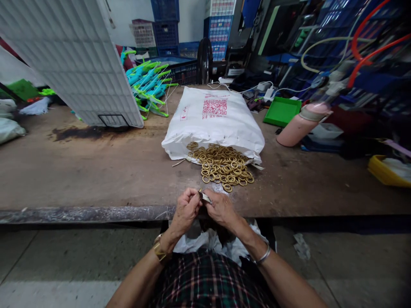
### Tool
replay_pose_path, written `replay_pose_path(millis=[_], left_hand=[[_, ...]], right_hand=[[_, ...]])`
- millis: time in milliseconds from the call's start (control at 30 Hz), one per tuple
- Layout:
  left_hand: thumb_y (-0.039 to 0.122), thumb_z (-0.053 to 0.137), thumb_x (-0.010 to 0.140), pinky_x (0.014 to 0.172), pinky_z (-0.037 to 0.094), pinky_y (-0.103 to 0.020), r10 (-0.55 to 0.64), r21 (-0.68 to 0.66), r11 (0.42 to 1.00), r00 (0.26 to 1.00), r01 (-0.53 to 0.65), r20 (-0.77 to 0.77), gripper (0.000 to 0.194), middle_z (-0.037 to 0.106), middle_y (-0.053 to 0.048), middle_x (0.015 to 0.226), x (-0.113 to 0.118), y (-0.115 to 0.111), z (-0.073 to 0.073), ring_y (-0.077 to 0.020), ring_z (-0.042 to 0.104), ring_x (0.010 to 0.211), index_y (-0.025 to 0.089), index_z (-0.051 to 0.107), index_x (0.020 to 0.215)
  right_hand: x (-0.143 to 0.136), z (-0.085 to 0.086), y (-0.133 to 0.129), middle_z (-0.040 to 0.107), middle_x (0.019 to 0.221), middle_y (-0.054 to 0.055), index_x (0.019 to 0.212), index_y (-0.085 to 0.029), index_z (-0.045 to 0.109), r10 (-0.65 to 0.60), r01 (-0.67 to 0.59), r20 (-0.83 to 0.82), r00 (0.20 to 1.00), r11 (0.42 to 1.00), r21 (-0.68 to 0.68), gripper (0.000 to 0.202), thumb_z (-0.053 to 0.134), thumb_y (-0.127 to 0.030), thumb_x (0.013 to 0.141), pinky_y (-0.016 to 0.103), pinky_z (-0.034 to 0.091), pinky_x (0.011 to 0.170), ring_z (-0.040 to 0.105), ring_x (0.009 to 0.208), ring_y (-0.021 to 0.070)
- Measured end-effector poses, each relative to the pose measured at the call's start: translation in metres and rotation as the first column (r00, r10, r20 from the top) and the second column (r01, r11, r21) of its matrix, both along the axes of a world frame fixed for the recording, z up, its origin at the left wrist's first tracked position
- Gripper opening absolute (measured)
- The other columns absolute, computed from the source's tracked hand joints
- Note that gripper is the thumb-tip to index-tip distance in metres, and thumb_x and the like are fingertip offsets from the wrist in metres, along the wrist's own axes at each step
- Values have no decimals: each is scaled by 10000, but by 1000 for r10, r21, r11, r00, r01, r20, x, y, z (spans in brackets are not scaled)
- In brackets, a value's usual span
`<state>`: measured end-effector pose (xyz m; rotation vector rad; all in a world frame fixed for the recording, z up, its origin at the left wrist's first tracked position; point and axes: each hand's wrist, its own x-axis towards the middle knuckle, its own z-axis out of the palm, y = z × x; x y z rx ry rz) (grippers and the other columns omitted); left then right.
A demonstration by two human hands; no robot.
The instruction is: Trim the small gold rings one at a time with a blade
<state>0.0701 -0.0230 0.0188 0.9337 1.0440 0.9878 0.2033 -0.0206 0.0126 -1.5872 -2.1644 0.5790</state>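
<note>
My left hand (187,208) is closed in a pinch at the table's front edge, around a small item too hidden to name. Close against it, my right hand (222,208) is wrapped round a small knife-like tool (206,197) with a pale blade or body, its tip at my left fingertips. Just beyond both hands lies a pile of brass-coloured rings (228,167). The rings spill from the open mouth of a white sack (218,115) with red print, lying flat on the table.
The brown table (96,179) carries a white ribbed panel (86,60) at left, with green and teal plastic pieces (150,85) behind it. At right are a green tray (282,111), a pink cylinder (298,127) with hoses, and a yellow bin (385,173).
</note>
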Motion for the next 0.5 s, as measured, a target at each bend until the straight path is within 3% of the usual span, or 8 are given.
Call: replay_pose_path(millis=[200, 500], left_hand=[[462, 548, 732, 389, 214, -159, 10, 6, 1000, 999, -10, -35, 308, 433, 73, 556, -1, 0, 0, -20, 304, 402, 167, 470, 776], [467, 541, 733, 380, 205, -158, 29, -12, 999, 999, -30, -36, 316, 450, 65, 554, 1, 1, -1, -19, 298, 389, 164, 469, 781]], right_hand=[[0, -2, 0, 595, 656, 22, 818, -190, 557, 25, -26, 47, 999, 1000, 16, 205, 369, -133, 762, 241, 255, 552, 487, 595, 130], [-3, 3, -1, 635, 716, 43, 854, -186, 560, -34, 34, 181, 983, 999, 2, 215, 382, -128, 748, 264, 239, 549, 528, 612, 144]])
